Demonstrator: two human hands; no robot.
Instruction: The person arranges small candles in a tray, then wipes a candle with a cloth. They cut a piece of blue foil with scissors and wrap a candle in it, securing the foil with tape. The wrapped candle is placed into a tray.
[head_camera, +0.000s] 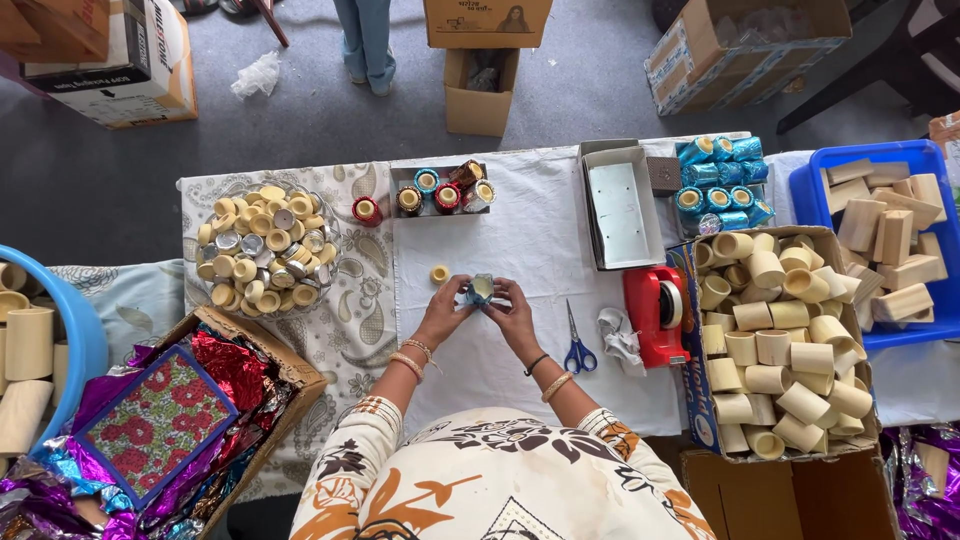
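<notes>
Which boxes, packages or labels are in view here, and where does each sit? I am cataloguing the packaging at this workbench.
Brown carton: floor, top centre, printed picture panel.
Small open brown box: floor, just below it.
White and brown printed carton: floor, top left.
Open carton with blue-white edge: floor, top right.
Blue-sided box of cream cups: table, right.
Brown box of coloured foil sheets: lower left.
Grey tray box: table, centre right.

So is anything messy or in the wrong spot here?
A little. One small cream cap lies alone on the white cloth, apart from the bowl of caps. A crumpled white scrap lies on the grey floor. Both hands, left hand and right hand, hold a blue-wrapped cup.
</notes>
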